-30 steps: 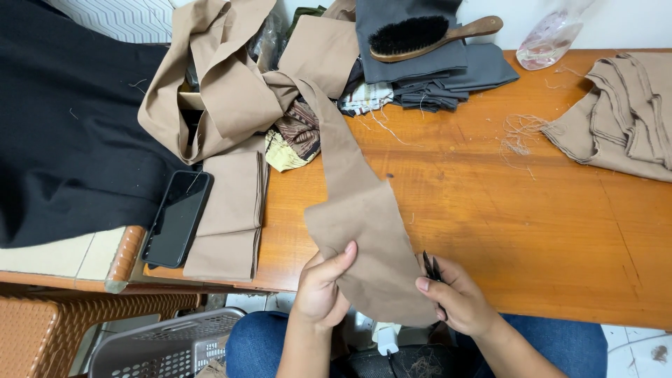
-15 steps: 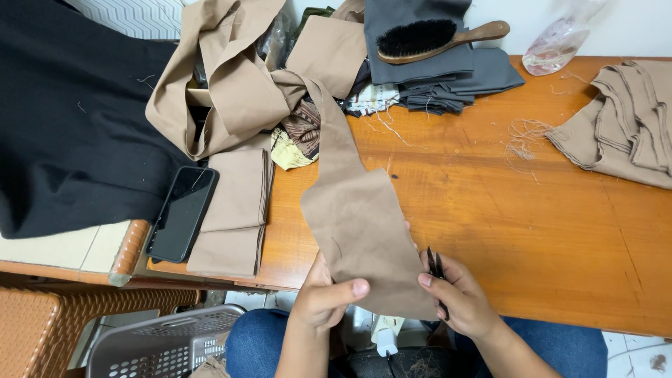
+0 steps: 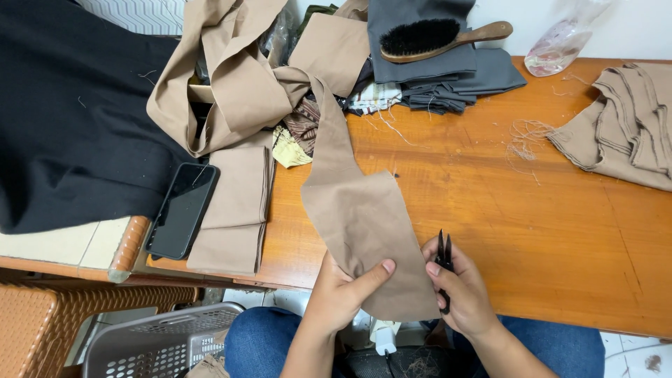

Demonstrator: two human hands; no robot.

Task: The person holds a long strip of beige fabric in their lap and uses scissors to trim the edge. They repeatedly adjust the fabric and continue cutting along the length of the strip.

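Now my left hand [image 3: 343, 294] has shifted: a second ago it sat higher on the long tan fabric strip [image 3: 357, 217] with the thumb up, and it has since slid down toward the near edge, where thumb and fingers pinch the cloth. The strip has been drawn a little nearer to me along with it, so its wide end hangs over the near edge of the orange wooden table [image 3: 532, 210] while its narrow tail runs far-left into the heap. I read that as the grip being reset lower on the piece.

My right hand [image 3: 462, 294] is closed around the small black thread snips [image 3: 444, 269], blades pointing away from me and lying together just beside the strip's right edge; it has barely moved.

Around this: a pile of loose tan cloth [image 3: 224, 77] at the far left, a folded tan stack [image 3: 234, 210] with a black smartphone [image 3: 182, 210] beside it, and a large black cloth [image 3: 70, 119] further left. Far off lie folded grey fabric [image 3: 448, 77] with a wooden-handled black bristle brush [image 3: 437, 35] on top, a clear plastic bag [image 3: 563, 45], and more tan pieces [image 3: 623, 126] at the right. A tangle of loose threads [image 3: 525, 136] lies on the table. A grey plastic basket [image 3: 168, 343] stands below, near left. Nothing lies between the snips and the strip.
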